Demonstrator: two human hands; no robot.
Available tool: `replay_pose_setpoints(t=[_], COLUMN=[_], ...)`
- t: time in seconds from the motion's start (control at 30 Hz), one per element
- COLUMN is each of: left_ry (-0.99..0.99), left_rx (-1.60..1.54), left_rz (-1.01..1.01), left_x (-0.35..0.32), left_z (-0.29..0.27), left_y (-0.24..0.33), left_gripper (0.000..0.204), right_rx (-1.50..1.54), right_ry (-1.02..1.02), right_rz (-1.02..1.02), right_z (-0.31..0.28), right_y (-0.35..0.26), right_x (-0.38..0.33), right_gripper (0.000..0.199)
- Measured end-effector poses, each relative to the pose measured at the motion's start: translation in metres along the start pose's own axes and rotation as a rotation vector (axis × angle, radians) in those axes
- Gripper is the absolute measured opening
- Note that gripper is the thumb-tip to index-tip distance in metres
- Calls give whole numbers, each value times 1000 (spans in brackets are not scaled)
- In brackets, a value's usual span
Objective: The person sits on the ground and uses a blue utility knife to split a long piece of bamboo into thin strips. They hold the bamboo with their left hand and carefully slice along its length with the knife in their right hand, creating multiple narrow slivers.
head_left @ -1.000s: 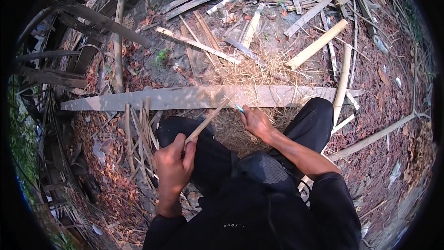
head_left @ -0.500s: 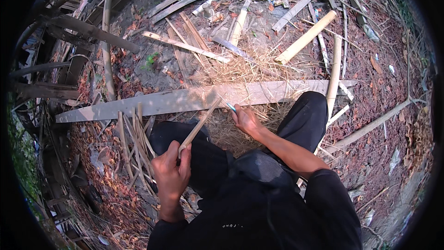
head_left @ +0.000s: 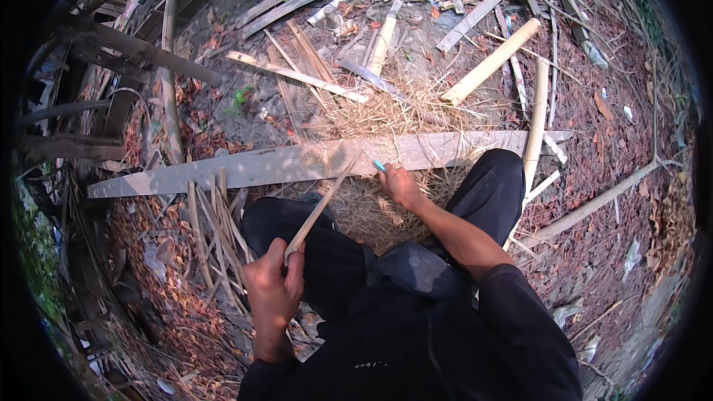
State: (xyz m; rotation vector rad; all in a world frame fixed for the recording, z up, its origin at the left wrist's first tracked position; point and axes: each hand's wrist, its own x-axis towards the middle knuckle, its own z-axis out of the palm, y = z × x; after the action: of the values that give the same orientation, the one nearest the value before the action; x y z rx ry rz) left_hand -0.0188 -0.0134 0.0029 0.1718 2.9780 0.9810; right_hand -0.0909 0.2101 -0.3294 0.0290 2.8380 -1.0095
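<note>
My left hand [head_left: 275,282] is closed round the lower end of a narrow bamboo strip [head_left: 321,208], which slants up and right over my left knee. The strip's far tip reaches across the near edge of a long grey plank [head_left: 260,167]. In my closed right hand [head_left: 402,187] is a small knife with a teal handle [head_left: 379,166]; its thin blade is hard to make out against the plank. This hand is over the plank's near edge, right of the strip's tip. A small gap shows between the teal handle and the strip.
Pale shavings [head_left: 416,108] heap behind the plank. A curved grey blade [head_left: 369,76] lies across them. Bamboo lengths [head_left: 494,61] rest beyond, and several split strips [head_left: 215,223] lean at the plank's near left side. Wooden poles [head_left: 172,67] stand at far left.
My right hand and the knife have moved slightly right and away from me, widening the gap to the strip. The strip's tip has shifted a little forward; my left hand has barely moved.
</note>
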Motion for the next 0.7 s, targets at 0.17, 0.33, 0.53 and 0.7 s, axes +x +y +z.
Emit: replay_pose_setpoints(t=[0.17,0.33,0.53,0.7], left_ry=[10,26,14,90], left_rx=[-95,2,41,-40], left_rz=[-42,-84,-86,-118], left_x=[-2,-5,-1,2], left_z=[1,-6,-7,-9], left_y=[5,-8,-7,-7], left_gripper=[22,23,27,30], right_rx=[-109,79,10,284], right_ry=[43,-102,-72,-85], right_rz=[-2,95,161,-4], right_z=[24,-10,-1,-90], right_y=[30,-8,17,-91], right_x=[-4,0,3,-19], right_gripper=[20,33,39,35])
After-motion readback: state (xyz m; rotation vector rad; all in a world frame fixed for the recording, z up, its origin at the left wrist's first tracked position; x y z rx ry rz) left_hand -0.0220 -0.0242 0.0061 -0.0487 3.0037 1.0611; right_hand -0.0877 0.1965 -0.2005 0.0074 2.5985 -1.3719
